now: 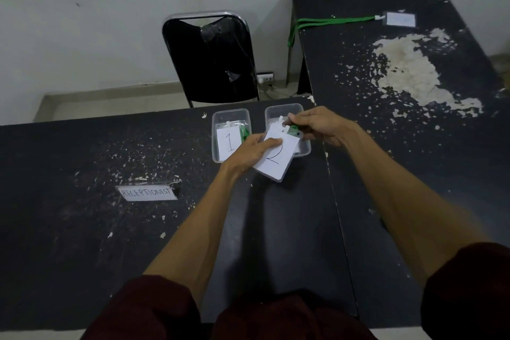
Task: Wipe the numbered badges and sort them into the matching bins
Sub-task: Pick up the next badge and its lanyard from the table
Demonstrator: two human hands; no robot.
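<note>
My left hand [249,153] grips a white badge marked 2 [278,159] by its left edge, holding it tilted just above the table in front of two clear bins. My right hand [320,125] pinches the green lanyard [294,128] at the badge's top, over the right bin [303,148]. The left bin [218,135] holds a badge marked 1 [227,142] with a green lanyard beside it. Whatever else lies in the right bin is mostly hidden by the badge and my hand.
A paper sign reading RECEPTIONIST [147,193] lies on the black table [82,215] at the left. On the second black table [414,146] at the right, far back, lies another badge [400,19] with a green lanyard [331,21]. A black chair [212,63] stands behind the bins.
</note>
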